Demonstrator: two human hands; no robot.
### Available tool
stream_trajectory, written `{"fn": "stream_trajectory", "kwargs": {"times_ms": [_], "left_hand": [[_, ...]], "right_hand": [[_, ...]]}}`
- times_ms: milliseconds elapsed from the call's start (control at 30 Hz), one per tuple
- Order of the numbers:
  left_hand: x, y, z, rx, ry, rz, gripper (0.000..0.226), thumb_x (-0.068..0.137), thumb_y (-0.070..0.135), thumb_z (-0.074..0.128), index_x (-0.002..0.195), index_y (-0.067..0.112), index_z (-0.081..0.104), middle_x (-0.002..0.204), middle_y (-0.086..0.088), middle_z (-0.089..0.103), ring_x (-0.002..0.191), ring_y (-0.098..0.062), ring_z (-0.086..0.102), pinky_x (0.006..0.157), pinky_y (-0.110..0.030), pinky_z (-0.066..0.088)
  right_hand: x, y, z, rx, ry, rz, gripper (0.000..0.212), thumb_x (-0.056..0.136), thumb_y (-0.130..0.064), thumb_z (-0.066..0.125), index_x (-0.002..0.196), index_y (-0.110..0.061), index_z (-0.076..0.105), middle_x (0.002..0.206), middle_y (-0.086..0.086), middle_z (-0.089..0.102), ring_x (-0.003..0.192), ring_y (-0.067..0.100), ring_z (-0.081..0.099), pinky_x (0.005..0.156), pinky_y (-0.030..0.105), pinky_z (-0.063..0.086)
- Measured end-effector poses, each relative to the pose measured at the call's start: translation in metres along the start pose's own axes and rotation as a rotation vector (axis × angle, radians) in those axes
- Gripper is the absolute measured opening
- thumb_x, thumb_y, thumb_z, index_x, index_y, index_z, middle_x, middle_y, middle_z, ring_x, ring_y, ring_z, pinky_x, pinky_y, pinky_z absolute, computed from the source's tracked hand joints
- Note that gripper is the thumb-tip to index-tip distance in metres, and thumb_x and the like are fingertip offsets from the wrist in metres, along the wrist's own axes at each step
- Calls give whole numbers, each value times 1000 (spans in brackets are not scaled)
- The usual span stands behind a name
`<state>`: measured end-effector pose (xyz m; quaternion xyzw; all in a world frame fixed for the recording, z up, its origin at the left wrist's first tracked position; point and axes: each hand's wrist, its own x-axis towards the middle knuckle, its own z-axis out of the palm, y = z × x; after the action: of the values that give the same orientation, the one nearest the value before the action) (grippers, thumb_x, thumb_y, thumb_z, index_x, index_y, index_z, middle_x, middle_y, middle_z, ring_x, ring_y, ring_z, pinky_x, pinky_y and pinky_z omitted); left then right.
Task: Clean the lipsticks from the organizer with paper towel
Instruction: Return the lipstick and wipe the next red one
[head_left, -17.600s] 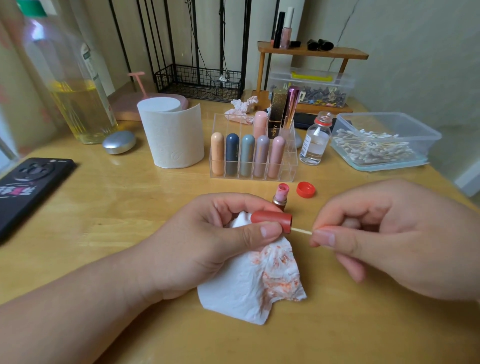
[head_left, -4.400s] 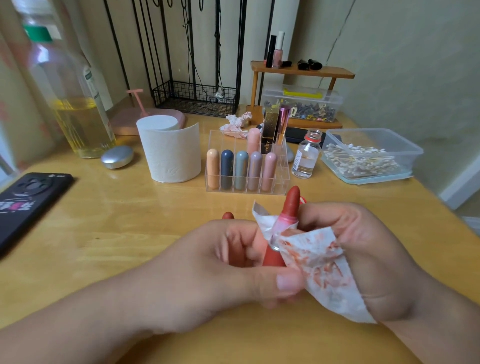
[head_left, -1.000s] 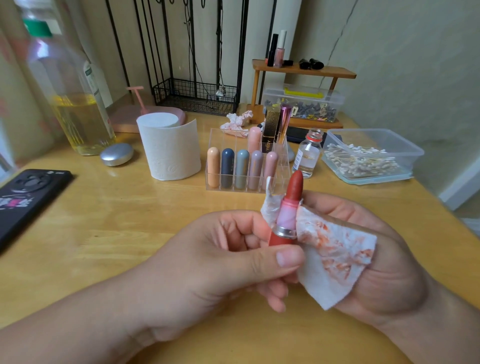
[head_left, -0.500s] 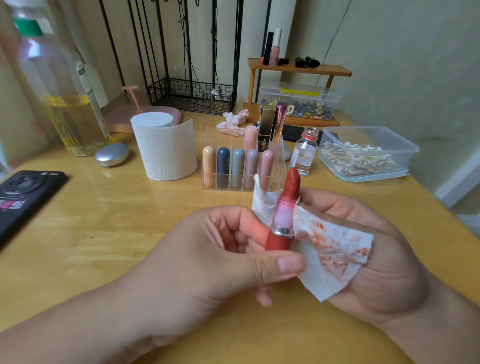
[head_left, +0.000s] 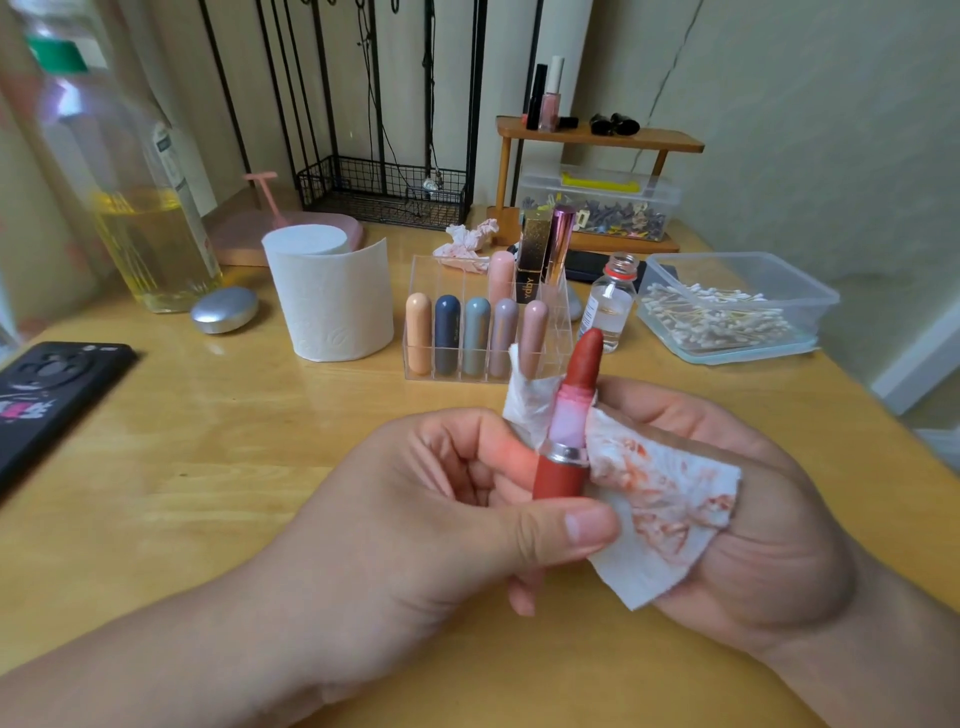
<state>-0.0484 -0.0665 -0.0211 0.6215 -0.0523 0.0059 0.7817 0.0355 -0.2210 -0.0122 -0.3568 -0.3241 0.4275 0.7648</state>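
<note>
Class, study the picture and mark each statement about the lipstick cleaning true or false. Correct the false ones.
1. The left hand grips the red lipstick by its base. True.
2. The red lipstick is capped. False: its bullet is exposed.
3. The right hand holds a paper towel beside the lipstick. True.
4. That paper towel is spotless. False: it carries orange-red smears.
5. The paper roll stands left of the organizer. True.

Wooden table (head_left: 208, 441) | left: phone (head_left: 47, 395), bottle of yellow liquid (head_left: 150, 244), silver oval object (head_left: 224, 309) | centre: paper towel roll (head_left: 332, 301), clear organizer (head_left: 441, 275), crumpled tissue (head_left: 467, 241) | right: glass bottle (head_left: 608, 306), tub of cotton swabs (head_left: 810, 296)
</note>
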Motion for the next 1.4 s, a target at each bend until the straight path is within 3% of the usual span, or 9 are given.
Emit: {"fn": "stream_trajectory", "kwargs": {"times_ms": [67,133,300,467,700,900,1033,1233,1400], "left_hand": [[0,0,1,8,-9,-3,20,65,14,85,72,7,68,88,-31,67,57,-22,57,50,-26,50],[1,-1,-4,-23,-71,-13,17,70,13,81,79,6,68,83,-22,69,59,-18,59,52,-25,51],[5,-1,-11,-249,-318,-140,28,89,23,70,105,0,71,92,-13,70,71,-13,59,64,-23,51],[3,-3,-7,-70,-146,-57,11,80,24,70,80,15,76,79,-10,70,67,-12,60,60,-22,50],[0,-7,-3,90,18,28,19,70,30,79,77,12,75,73,-15,67,65,-19,60,59,-26,51],[2,-1,-4,-247,-260,-142,24,91,19,61,101,1,73,94,-21,69,83,-23,64,68,-28,55],[3,-3,-3,-188,-144,-92,18,83,19,69,89,3,75,79,-15,70,63,-17,64,60,-26,54],[1,-2,-1,-8,96,-19,24,59,24,87,68,9,71,68,-18,66,49,-25,55,52,-30,47],[-1,-1,-3,54,95,28,21,61,23,85,71,10,72,64,-11,69,46,-25,61,50,-26,49]], "right_hand": [[0,0,-1,-3,-4,6,35,91,-9,60,113,18,52,97,22,56,83,35,57,73,55,46],[-1,-1,-2,10,-8,3,38,90,-10,62,109,20,50,96,23,53,81,36,54,72,54,47],[-4,-5,-4,-31,35,-9,25,87,-14,66,98,7,61,75,21,48,67,31,54,62,40,47],[-1,-2,-4,-12,53,-24,32,83,-14,70,100,11,60,78,20,54,66,31,53,62,39,49],[-1,0,-6,-83,34,-23,26,90,-16,64,101,7,61,100,31,45,79,38,44,68,40,48],[-5,-4,-5,-176,87,15,32,73,-29,81,89,-3,71,61,13,52,50,22,52,52,32,48],[-1,-4,-4,-63,17,-4,26,87,-14,68,97,8,60,68,20,51,60,29,57,61,42,50],[-3,-5,-6,-253,142,7,18,88,9,49,99,16,61,89,26,67,77,31,66,72,36,57],[-6,-8,-11,-445,211,-40,24,77,-10,79,94,5,71,88,23,72,79,29,69,72,36,56]]}}
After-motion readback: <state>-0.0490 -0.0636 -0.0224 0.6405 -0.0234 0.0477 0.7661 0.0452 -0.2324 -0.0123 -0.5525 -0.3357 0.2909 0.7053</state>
